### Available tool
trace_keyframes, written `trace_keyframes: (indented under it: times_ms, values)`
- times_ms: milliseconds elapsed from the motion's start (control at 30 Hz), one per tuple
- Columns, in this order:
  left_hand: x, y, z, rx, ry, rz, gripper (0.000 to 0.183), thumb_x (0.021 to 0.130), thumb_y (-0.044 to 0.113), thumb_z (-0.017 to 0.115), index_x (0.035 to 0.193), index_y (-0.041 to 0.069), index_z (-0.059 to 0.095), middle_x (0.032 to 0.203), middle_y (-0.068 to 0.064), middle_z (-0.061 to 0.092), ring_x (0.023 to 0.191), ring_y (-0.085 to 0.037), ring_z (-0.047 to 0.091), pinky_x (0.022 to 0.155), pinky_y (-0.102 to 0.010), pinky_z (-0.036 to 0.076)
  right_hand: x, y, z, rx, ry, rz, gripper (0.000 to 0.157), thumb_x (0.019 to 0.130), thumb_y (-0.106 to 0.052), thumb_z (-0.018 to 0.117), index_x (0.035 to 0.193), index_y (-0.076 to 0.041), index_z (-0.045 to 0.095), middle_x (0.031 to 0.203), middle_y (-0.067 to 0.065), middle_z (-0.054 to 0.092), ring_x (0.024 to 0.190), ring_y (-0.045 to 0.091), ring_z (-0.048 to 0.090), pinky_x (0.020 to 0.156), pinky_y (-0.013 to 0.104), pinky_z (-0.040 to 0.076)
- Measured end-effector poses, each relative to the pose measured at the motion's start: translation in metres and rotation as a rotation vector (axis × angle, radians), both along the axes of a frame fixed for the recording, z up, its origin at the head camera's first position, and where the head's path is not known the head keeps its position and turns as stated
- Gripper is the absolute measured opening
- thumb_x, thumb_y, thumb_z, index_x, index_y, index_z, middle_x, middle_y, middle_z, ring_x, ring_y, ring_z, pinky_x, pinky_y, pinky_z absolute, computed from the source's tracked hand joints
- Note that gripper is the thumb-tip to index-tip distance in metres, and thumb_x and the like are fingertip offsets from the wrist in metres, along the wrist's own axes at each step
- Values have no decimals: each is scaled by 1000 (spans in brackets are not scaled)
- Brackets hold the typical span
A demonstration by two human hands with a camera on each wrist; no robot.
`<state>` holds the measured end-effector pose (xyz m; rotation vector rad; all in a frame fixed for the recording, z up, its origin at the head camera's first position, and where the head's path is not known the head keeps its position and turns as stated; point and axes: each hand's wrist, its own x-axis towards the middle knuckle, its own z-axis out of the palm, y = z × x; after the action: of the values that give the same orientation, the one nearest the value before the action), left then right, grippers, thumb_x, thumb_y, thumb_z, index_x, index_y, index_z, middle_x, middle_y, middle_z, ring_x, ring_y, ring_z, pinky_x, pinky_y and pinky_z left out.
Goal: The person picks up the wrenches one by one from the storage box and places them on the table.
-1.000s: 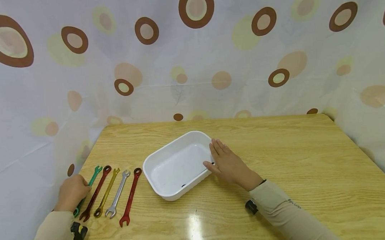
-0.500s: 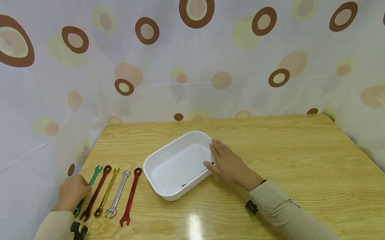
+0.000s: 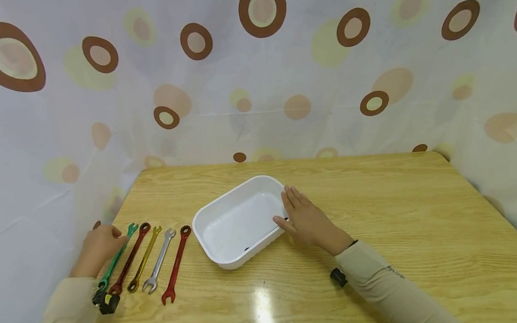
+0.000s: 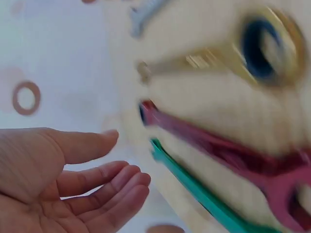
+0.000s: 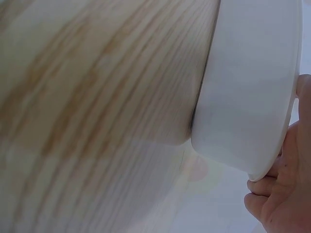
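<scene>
My left hand [image 3: 98, 248] hovers at the table's left side with its thumb and fingers apart, holding nothing. Just beside it, a green combination wrench [image 3: 115, 262] lies on the table, first in a slanted row. Rightward follow a dark red wrench [image 3: 130, 257], a yellow wrench [image 3: 145, 258], a silver wrench [image 3: 160, 258] and a bright red wrench [image 3: 177, 262]. My right hand [image 3: 309, 224] rests on the right end of a white rectangular basin [image 3: 239, 225], its fingers extended along the rim; the right wrist view shows the fingertips at that rim [image 5: 291, 114].
The wooden table [image 3: 372, 195] has patterned white curtains [image 3: 281, 78] along its back and sides. A black wrist device [image 3: 106, 301] hangs below the left sleeve, close over the wrenches' lower ends, and another [image 3: 338, 277] sits by the right sleeve.
My left hand has let go of the green wrench and moved slightly up and to the right. The right hand and the basin have stayed in place.
</scene>
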<state>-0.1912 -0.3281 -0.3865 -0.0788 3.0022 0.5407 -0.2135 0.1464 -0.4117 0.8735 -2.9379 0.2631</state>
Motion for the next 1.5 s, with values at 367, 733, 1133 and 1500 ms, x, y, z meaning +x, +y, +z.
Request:
trace_keyframes:
  times_ms: [367,733,1133,1500]
  values:
    - [-5,78,34,189,101,-159,37,94,22,62,111,-11,61,99,-22,66,91,-36,64,73,-45,53,-1,-2,-2,5,-17,-10,76,102,-49,33,146,11,20,154,28,13,145,38,11,116,46,13]
    - [-11,134,36,278,84,-257,28,92,17,64,109,-5,64,95,-12,67,88,-26,65,69,-34,53,0,-2,-1,9,-6,-13,76,102,-50,33,146,11,21,154,28,14,144,39,13,116,46,14]
    - [-17,204,10,261,70,-500,15,84,13,73,92,1,68,78,-1,65,73,-11,59,66,-25,49,0,-2,-2,4,-13,-18,74,102,-48,35,146,11,21,155,27,14,144,39,12,116,46,14]
    - [-16,241,-9,226,-26,-589,13,81,12,76,87,2,69,76,0,66,70,-9,58,65,-24,48,0,-1,-2,3,14,-14,74,102,-47,36,145,12,24,154,28,17,144,39,15,116,46,16]
